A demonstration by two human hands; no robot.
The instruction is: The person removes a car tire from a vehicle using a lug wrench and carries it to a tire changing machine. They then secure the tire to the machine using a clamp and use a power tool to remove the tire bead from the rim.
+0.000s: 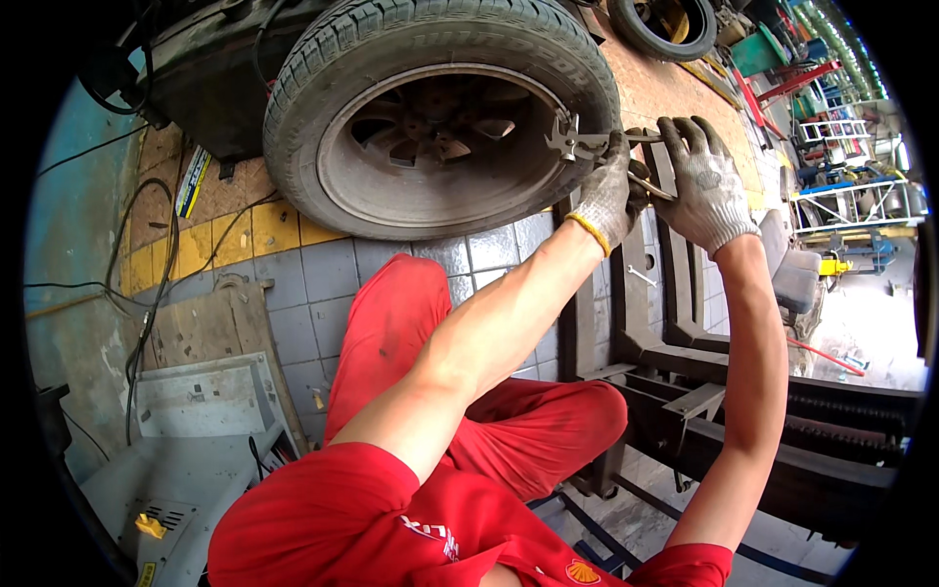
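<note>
A large wheel (440,196) with a black tyre and a dusty metal rim lies tilted in front of me, its inner side toward me. At the right edge of its rim sits the metal head of wheel-weight pliers (567,143). My left hand (610,191), in a grey glove with a yellow cuff, is closed round the pliers just behind the head. Beside it my right hand (699,178), in a grey glove, has its fingers stretched out and its palm side against the handle ends. The gloves hide part of the handles.
A dark steel machine frame (675,342) stands at the right, with a small spanner (642,276) on the tiles beside its bars. Another tyre (675,29) lies at the far right. Black cables (147,313) run down the left, near a grey metal cabinet (196,479).
</note>
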